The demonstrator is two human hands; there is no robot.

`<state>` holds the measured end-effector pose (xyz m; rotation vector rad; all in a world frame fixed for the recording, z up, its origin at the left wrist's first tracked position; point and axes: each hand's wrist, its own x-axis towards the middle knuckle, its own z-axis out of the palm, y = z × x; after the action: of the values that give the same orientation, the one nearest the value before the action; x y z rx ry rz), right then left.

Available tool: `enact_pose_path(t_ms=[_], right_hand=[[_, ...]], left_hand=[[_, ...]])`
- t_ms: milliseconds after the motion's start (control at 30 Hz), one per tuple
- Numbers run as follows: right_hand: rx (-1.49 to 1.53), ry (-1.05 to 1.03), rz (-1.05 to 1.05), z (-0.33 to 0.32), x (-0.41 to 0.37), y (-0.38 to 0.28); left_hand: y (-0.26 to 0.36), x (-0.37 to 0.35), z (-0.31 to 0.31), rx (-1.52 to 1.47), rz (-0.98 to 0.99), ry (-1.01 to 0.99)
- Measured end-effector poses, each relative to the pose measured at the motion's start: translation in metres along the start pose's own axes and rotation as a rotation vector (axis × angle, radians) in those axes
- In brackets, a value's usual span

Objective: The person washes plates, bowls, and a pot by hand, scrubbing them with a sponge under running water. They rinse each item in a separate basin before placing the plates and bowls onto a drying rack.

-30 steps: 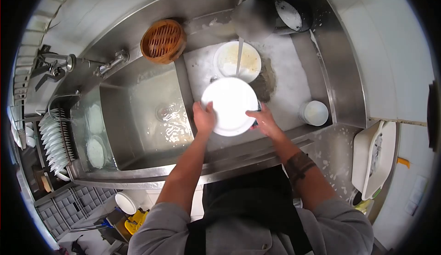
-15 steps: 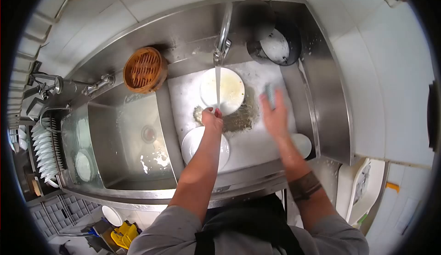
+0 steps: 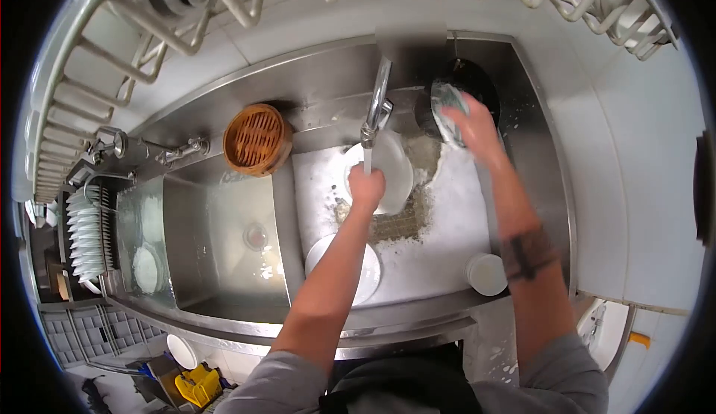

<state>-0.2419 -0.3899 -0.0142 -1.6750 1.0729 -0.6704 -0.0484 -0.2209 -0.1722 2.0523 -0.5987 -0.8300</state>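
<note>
My left hand (image 3: 367, 188) is closed on the near rim of a white plate (image 3: 397, 168), tilted under the stream from the tap (image 3: 377, 108). My right hand (image 3: 477, 127) is at the foamy, light-coloured bowl (image 3: 444, 95) in the back right corner, its fingers around a grey-green scouring pad (image 3: 453, 108) that they partly cover. A black pan (image 3: 481, 78) surrounds that bowl. Below my left forearm, another white plate (image 3: 368, 283) lies in the suds. A small white bowl (image 3: 488, 275) stands by the sink's right front corner.
White suds (image 3: 459, 227) cover much of the right basin. A bamboo steamer basket (image 3: 257, 139) rests at the back of the divider. The left basin (image 3: 224, 242) holds water. Plates stand in a rack (image 3: 89, 235) at the far left. A white wire rack (image 3: 142, 37) hangs overhead.
My right hand has moved up and away with the scouring pad, to the foamy bowl. The plate in my left hand has tilted under the water. The camera view has shifted upward.
</note>
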Motion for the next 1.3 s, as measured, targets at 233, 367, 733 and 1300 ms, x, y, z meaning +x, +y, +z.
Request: enact_pose_path(t_ms=[233, 367, 733, 1300], right_hand=[[-0.277, 0.283, -0.227, 0.184, -0.124, 0.11], [-0.126, 0.02, -0.317, 0.243, -0.164, 0.089], [-0.343, -0.071, -0.432, 0.284, -0.248, 0.083], [1.227, 0.261, 0.644, 0.286, -0.297, 0.028]], left_hand=[[0.031, -0.103, -0.076, -0.047, 0.179, 0.054], [-0.016, -0.09, -0.098, 0.024, 0.217, 0.089], [-0.088, -0.111, -0.173, 0.071, 0.087, 0.16], [-0.121, -0.174, -0.139, -1.077, -0.174, 0.027]])
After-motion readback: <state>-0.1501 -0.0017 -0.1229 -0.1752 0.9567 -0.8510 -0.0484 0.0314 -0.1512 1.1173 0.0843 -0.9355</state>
